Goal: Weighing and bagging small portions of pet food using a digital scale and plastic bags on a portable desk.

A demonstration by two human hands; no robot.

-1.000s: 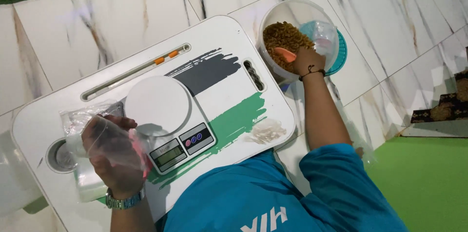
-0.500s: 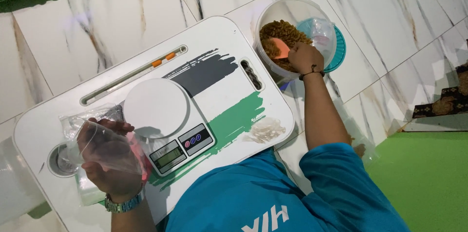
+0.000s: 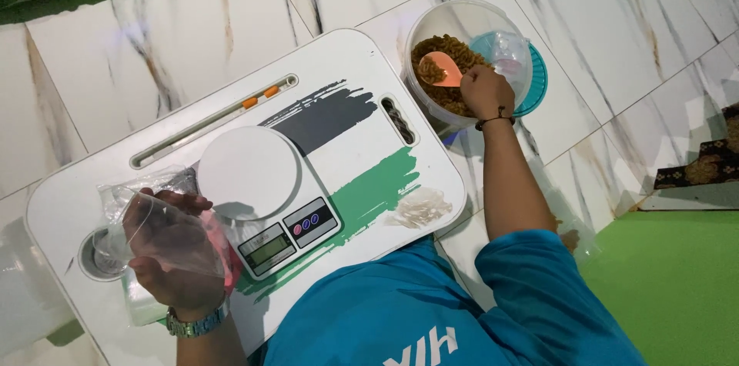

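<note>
My right hand [image 3: 485, 90] grips an orange scoop [image 3: 440, 68] dipped into brown snack pieces in a clear round tub [image 3: 431, 23] on the floor, right of the tray table. My left hand [image 3: 173, 254] holds a clear plastic bag [image 3: 165, 231] open over the left part of the white lap table [image 3: 369, 66]. A white kitchen scale [image 3: 250, 173] with a round pan and small display sits in the table's middle, beside my left hand.
A teal lid [image 3: 536, 81] lies under the tub's right side. More clear bags [image 3: 127, 189] lie by a cup hole at the table's left. Marble floor tiles surround the table; a green mat [image 3: 677, 281] lies at the right.
My right hand has turned the scoop deeper into the snack in the tub. The left hand has kept the bag, shifting slightly.
</note>
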